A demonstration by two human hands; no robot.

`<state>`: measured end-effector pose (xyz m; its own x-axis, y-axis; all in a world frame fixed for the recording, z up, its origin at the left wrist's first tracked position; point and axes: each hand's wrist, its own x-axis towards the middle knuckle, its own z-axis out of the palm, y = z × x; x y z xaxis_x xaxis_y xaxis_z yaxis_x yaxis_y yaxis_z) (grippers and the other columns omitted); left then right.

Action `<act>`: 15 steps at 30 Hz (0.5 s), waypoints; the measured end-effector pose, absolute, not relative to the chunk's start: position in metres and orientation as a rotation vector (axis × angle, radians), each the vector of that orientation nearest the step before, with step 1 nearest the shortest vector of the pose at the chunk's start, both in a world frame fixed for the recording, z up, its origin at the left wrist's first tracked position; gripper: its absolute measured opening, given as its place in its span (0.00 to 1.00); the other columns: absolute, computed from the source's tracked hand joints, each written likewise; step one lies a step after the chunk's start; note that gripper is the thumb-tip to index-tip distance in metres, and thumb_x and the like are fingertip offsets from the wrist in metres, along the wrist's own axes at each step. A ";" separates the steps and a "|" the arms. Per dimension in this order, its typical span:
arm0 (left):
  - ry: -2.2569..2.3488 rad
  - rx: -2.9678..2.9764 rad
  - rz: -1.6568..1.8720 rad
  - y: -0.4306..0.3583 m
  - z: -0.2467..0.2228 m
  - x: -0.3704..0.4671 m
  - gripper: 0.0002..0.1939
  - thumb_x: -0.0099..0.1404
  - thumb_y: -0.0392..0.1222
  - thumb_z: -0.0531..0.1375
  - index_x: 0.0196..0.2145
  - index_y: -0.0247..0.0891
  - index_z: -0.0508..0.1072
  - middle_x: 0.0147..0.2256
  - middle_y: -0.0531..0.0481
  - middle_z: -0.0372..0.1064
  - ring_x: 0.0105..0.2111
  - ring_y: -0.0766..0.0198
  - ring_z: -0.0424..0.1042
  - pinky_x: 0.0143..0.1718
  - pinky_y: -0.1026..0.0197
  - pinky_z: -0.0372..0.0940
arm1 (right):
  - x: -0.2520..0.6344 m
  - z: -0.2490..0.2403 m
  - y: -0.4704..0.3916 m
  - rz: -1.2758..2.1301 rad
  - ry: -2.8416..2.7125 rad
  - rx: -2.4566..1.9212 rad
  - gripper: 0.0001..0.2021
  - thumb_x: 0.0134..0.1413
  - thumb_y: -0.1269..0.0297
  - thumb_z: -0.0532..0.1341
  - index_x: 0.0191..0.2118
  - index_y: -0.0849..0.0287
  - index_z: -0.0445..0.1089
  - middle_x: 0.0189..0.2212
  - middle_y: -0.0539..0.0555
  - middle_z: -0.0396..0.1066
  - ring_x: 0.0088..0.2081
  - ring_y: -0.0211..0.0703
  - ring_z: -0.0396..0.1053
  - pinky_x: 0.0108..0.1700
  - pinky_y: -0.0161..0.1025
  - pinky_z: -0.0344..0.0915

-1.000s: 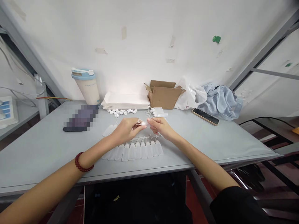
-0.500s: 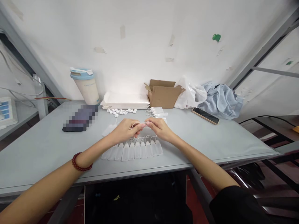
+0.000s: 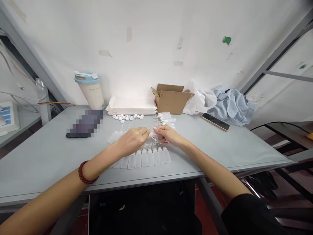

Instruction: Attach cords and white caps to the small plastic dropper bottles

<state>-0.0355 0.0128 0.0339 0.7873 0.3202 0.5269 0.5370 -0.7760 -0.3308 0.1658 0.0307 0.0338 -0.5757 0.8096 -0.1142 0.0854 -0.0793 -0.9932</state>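
Note:
My left hand (image 3: 135,138) and my right hand (image 3: 167,133) meet above the table with fingers closed. Between the fingertips shows a small white piece with a thin tube (image 3: 152,134), partly covered by the fingers. My right thumb and index finger pinch it from one side, and my left fingers close on it from the other. Below lies a row of translucent small plastic bottles (image 3: 144,159) with thin bent tubes, its left part behind my left arm. A few similar bottles (image 3: 114,136) lie beyond my left wrist, and more bottles (image 3: 168,120) lie behind my right hand.
Several loose white caps (image 3: 127,117) lie before a white paper stack (image 3: 132,106). At the back stand a cup (image 3: 90,93), an open cardboard box (image 3: 172,101), a plastic bag (image 3: 199,99) and blue cloth (image 3: 231,106). A phone (image 3: 215,121) lies right; a pixelated dark object (image 3: 85,124) lies left.
My left hand has turned palm-down and moved slightly lower. The thin tube that stuck up from it now hangs between both hands. My right hand has shifted slightly right.

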 end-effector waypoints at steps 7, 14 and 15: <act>-0.692 -2.545 -0.713 0.022 0.031 -0.037 0.19 0.74 0.40 0.46 0.31 0.32 0.70 0.25 0.48 0.66 0.22 0.64 0.64 0.22 0.62 0.53 | 0.167 0.038 0.030 1.749 -1.601 -0.970 0.23 0.53 0.44 0.60 0.22 0.58 0.58 0.14 0.38 0.37 0.15 0.28 0.36 0.14 0.29 0.46; -1.208 -2.874 -1.132 0.025 0.039 -0.038 0.17 0.70 0.48 0.52 0.31 0.36 0.74 0.27 0.50 0.72 0.26 0.65 0.68 0.28 0.65 0.60 | 0.165 0.037 0.035 1.534 -1.645 -0.960 0.28 0.45 0.40 0.64 0.20 0.56 0.51 0.17 0.40 0.43 0.17 0.27 0.43 0.16 0.30 0.52; -1.268 -2.887 -1.176 0.024 0.041 -0.037 0.18 0.70 0.47 0.51 0.28 0.36 0.73 0.26 0.51 0.72 0.26 0.65 0.68 0.28 0.65 0.60 | 0.164 0.037 0.034 1.512 -1.663 -0.947 0.27 0.46 0.40 0.64 0.20 0.57 0.52 0.17 0.41 0.46 0.17 0.27 0.45 0.17 0.30 0.53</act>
<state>-0.0368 0.0240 0.0410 0.4785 0.7159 0.5084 0.5608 -0.6947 0.4504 0.1645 0.0344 0.0366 -0.4973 0.8674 0.0160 0.0664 0.0564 -0.9962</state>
